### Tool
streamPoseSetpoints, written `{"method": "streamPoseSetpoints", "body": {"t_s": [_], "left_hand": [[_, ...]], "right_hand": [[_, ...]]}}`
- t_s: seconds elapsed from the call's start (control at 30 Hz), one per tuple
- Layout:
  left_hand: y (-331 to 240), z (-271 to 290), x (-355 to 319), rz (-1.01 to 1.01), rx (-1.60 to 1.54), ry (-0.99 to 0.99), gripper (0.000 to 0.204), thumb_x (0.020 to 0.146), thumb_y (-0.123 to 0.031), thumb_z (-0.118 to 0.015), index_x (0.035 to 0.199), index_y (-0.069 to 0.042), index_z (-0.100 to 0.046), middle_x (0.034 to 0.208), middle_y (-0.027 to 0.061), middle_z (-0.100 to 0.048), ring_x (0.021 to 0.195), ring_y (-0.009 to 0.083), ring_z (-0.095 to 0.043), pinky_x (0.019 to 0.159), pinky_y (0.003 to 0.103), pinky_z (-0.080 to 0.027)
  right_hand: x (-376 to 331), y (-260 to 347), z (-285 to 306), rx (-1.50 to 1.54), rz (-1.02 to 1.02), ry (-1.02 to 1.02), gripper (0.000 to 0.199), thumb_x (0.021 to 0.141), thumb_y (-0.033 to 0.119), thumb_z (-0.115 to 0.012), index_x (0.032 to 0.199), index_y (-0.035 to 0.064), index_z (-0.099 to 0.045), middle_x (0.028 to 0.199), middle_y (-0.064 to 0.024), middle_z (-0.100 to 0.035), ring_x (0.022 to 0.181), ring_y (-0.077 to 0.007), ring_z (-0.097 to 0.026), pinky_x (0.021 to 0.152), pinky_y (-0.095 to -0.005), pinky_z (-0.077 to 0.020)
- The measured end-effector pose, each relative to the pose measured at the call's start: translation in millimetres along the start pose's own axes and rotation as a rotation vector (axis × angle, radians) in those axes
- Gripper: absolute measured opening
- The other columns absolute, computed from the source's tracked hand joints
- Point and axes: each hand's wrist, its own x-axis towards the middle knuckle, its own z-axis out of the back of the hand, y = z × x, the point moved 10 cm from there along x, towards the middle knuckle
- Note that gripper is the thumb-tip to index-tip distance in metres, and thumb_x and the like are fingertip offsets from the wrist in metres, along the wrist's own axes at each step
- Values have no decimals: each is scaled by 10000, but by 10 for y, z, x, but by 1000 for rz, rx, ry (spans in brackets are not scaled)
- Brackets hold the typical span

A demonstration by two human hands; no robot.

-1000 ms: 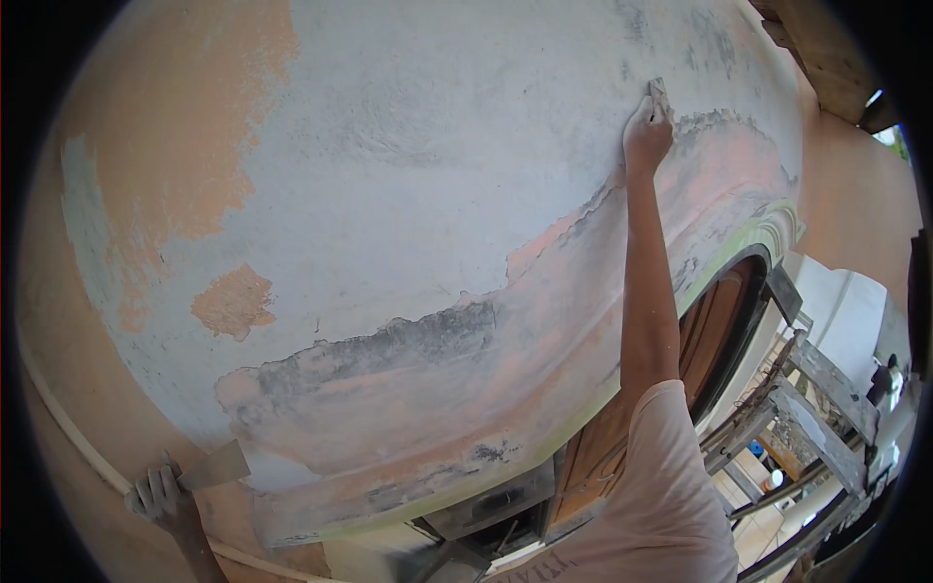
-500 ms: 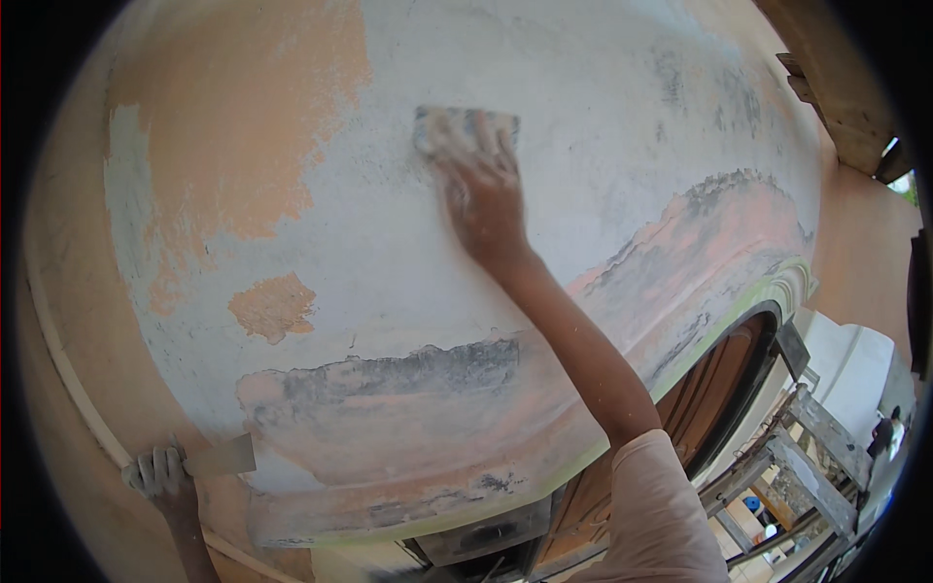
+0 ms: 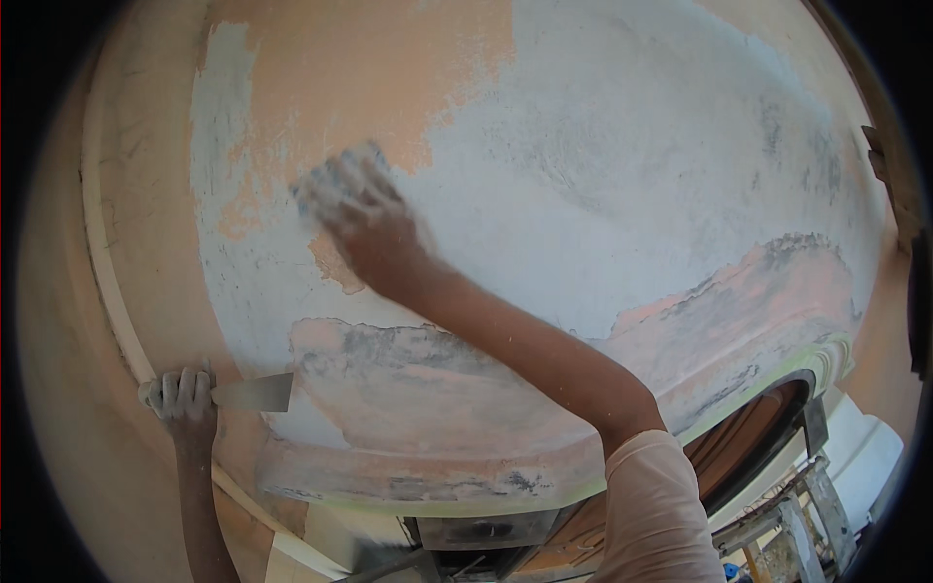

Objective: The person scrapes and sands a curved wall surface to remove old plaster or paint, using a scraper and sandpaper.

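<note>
My left hand [image 3: 180,396] is fisted round the handle of a putty knife [image 3: 255,393], its thin, stiff, light blade flat against the wall [image 3: 632,175]; my right hand [image 3: 364,219] presses a blurred, flat, springy-looking trowel [image 3: 335,180] to wet plaster, best gripped behind.

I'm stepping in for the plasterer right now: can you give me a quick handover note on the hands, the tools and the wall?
Right hand: raised, pressing a flat trowel against the wall; blurred with motion.
Left hand: gripping a putty knife, blade flat at the wall's lower left.
Done: grey-white filler covers the middle and right.
Left: bare orange patches at upper left, and the rough band above the moulding.
</note>
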Motion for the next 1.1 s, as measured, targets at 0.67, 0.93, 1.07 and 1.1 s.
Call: {"method": "streamPoseSetpoints", "body": {"t_s": [0.67,0.93,1.07,1.1], "left_hand": [[62,57,-71,-3,-39,26,259,754,-115,-671,612,-121,-455,614,-7,-420,632,159,-470,632,333,-345],[57,134,-21,2,-74,-31,270,745,-136,-675,605,-133,-445,605,-16,-420,626,149,-472,644,334,-342],[-5,120,-5,-11,-81,-40,275,748,-154,-675,606,-140,-440,597,-18,-422,620,144,-475,646,329,-338],[20,113,-20,-13,-89,-34,269,753,-162,-672,609,-142,-444,596,-20,-425,619,143,-477,646,327,-337]], "right_hand": [[-850,951,-508,174,315,495,404,888,195,-471,1280,98,-474,1351,-58,-439,1330,-219,-275,1133,-402,-169],[-590,-1504,1564,-450,-197,-71,244,887,176,-530,1101,139,-641,1210,-31,-582,1245,-243,-431,1078,-450,-223],[-623,-568,793,-154,-253,135,292,833,157,-590,1119,203,-627,1272,-62,-526,1275,-236,-390,1091,-439,-221],[-929,-192,553,149,-307,311,261,850,168,-576,1103,198,-633,1254,-63,-543,1244,-251,-424,1080,-421,-248]]}}
